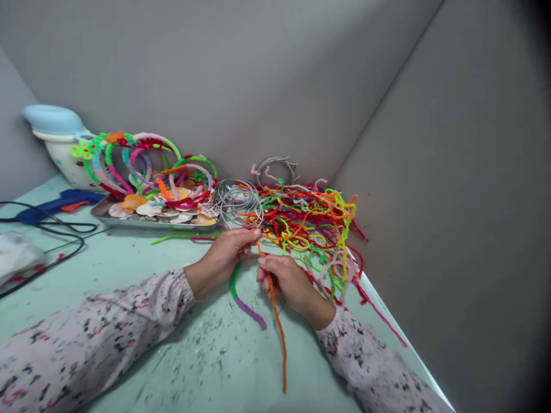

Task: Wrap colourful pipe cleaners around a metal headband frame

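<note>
My left hand (pixel 230 250) is closed on a curved band whose green and purple end (pixel 246 310) hangs below the fingers. An orange pipe cleaner (pixel 279 330) passes from the left fingertips through my right hand (pixel 284 279), which pinches it; its long free end points down toward the table's front. The two hands are close together, just in front of a large tangle of coloured pipe cleaners (pixel 301 221). Coils of grey wire (pixel 239 201) lie behind the left hand. The part of the band inside the left hand is hidden.
A metal tray (pixel 172 225) of shells and discs holds colourful wrapped hoops (pixel 146 155) at the back left. Beside it are a pale container with a blue lid (pixel 60 137), a blue glue gun (pixel 60 203), a black cable (pixel 73 252) and a white plastic bag (pixel 17 255). Grey walls rise behind and right.
</note>
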